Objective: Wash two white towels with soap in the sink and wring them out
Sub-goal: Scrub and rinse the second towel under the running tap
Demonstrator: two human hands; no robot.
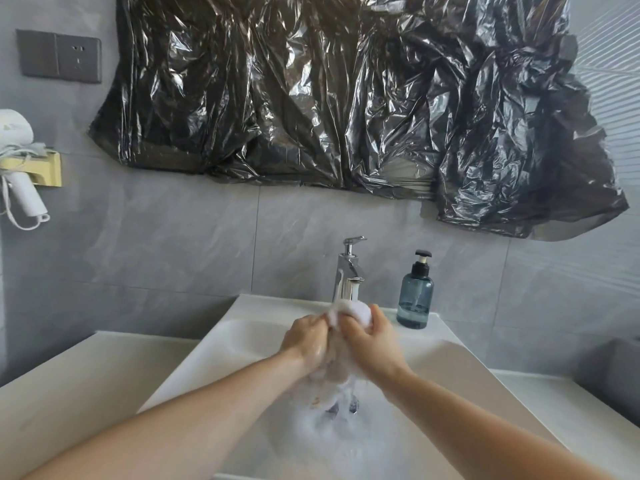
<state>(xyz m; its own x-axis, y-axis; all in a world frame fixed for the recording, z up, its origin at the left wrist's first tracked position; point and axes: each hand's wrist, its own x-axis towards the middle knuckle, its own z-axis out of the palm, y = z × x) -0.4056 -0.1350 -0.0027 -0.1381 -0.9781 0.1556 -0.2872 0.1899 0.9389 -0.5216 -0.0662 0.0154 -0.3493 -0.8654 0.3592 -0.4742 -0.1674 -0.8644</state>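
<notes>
Head view, everything placed from the faucet (348, 271):

Surroundings: blue pump soap bottle (415, 292) just right of the faucet, upright on the sink (214, 344) rim. Black plastic sheeting (346, 98) on the wall above the faucet. Grey wall socket (59, 55) far up-left; white hair dryer (17, 168) in a yellow holder well to the left. White counter (69, 386) on both sides of the basin.

In the way: my two forearms cross the basin from the near edge; my hands hide the middle of the towel (349, 315).

Task item: one white towel, wet and soapy, bunched directly below and in front of the faucet spout, above the basin. Long axis roughly vertical, top bulging between my hands, lower end hanging toward foam (332, 434) over the drain. A second towel cannot be made out.

My left hand (306, 337): fingers curled, clenched around the towel's left side.

My right hand (372, 341): fingers wrapped, grasping the towel's right side
</notes>
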